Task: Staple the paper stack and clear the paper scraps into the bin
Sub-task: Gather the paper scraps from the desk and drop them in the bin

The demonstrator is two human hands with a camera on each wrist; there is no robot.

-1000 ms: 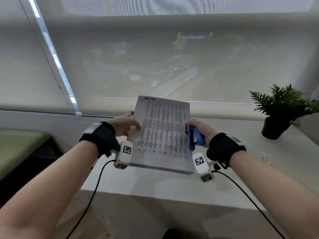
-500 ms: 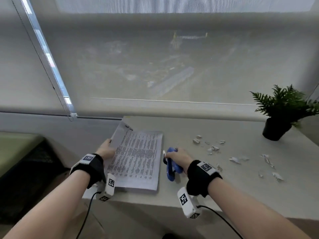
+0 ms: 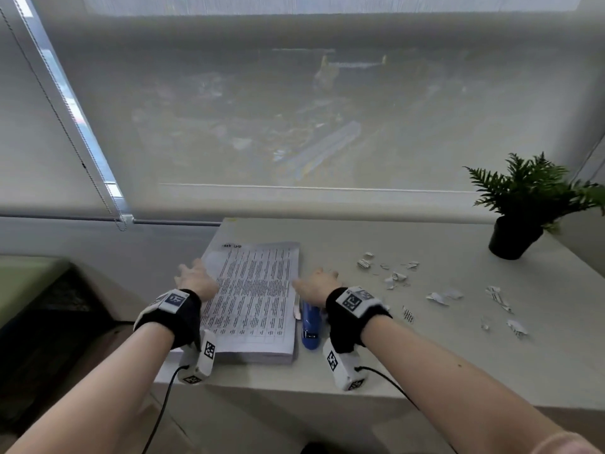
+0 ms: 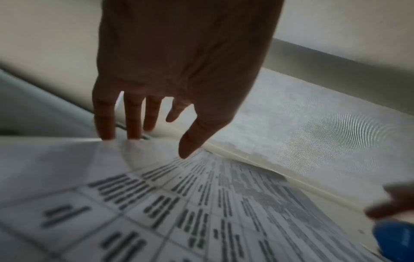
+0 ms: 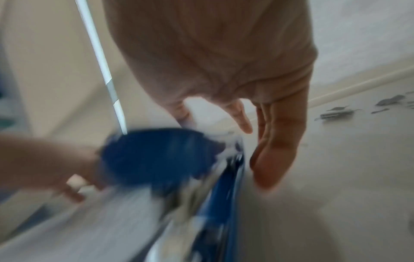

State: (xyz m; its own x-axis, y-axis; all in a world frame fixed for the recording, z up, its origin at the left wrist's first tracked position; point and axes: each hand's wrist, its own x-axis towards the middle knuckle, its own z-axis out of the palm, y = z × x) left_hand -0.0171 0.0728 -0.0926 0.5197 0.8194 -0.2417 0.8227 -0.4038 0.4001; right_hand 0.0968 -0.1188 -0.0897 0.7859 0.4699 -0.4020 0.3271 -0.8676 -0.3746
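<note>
Fingers of the left hand spread loose at the paper stack's 9 o'clock edge, the right hand slack over the blue stapler at 3 o'clock, both gripping nothing, seemingly parked on the surface so scraps toward 2 o'clock come next.

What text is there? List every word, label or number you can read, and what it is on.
Nothing can be read for certain.
Paper stack: rows of printed table text and a short heading at its top, all too small and blurred.
Blue stapler: a small pale mark, illegible.
Wrist bands: black-and-white square code patterns, no words.
</note>
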